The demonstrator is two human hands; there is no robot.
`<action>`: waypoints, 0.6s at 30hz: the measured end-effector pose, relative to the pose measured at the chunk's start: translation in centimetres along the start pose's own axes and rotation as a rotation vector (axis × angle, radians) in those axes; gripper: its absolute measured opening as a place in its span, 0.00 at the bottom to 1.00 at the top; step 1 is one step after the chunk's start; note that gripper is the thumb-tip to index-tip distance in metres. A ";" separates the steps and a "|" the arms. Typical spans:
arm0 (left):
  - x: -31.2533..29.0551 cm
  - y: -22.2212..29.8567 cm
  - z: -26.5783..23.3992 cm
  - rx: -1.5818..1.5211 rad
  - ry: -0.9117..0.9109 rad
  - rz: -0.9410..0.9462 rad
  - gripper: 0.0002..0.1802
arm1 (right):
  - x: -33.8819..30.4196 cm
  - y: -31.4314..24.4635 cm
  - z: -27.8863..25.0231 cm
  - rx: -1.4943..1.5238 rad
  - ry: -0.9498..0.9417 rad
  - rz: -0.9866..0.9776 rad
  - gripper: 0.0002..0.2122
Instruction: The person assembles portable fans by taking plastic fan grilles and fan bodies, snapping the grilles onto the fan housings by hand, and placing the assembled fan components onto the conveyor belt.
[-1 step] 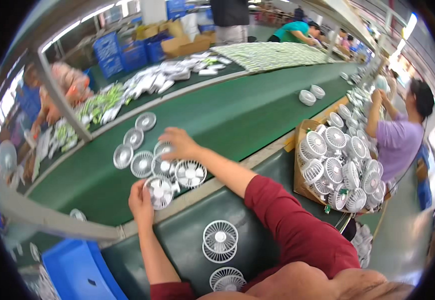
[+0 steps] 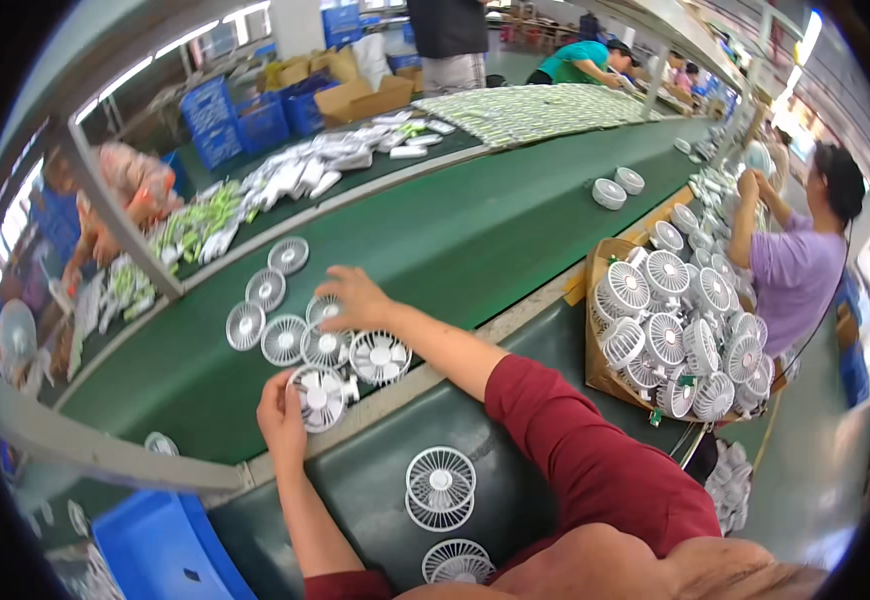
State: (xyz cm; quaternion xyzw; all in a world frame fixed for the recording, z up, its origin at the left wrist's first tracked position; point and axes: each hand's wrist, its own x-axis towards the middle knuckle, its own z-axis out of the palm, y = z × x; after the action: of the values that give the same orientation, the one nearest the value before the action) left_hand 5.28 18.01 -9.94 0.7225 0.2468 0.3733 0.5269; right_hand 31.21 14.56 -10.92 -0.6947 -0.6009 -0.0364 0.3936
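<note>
My left hand (image 2: 281, 415) grips the left edge of a small white fan head (image 2: 319, 398) at the near side of the green conveyor belt. White blades show through its front. Above the belt my right hand (image 2: 360, 300) is open, its fingers spread over a white fan head (image 2: 323, 309) that it partly hides; whether it touches that one I cannot tell. Close by lies another fan head with broad blades (image 2: 380, 357). Several round white fan grilles (image 2: 283, 341) lie to the left of my right hand, some touching.
White fan grilles (image 2: 440, 479) lie on the dark bench in front of me. A cardboard box (image 2: 598, 345) heaped with fan heads stands at right, near a person in purple (image 2: 800, 260). A blue tray (image 2: 160, 540) sits lower left. A metal post (image 2: 120, 205) rises beyond the belt.
The whole view has shifted slightly. Against the fan heads, neither hand has visibly moved.
</note>
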 end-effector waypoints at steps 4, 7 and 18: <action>0.5 1.6 2.3 -0.173 -0.035 -0.092 0.11 | -0.8 0.2 -2.8 -0.023 -0.107 0.066 0.27; 0.8 1.6 4.0 -0.209 -0.043 -0.142 0.12 | -1.0 -1.2 -2.7 -0.096 -0.018 0.099 0.26; 2.2 4.5 7.8 0.288 -0.259 -0.116 0.15 | -0.6 -1.6 -4.1 0.224 -0.007 0.198 0.25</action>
State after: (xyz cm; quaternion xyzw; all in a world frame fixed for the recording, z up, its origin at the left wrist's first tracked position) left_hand 12.63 13.69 -6.37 0.8170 0.2692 0.2072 0.4660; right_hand 31.41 11.64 -7.65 -0.7025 -0.5311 0.0724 0.4681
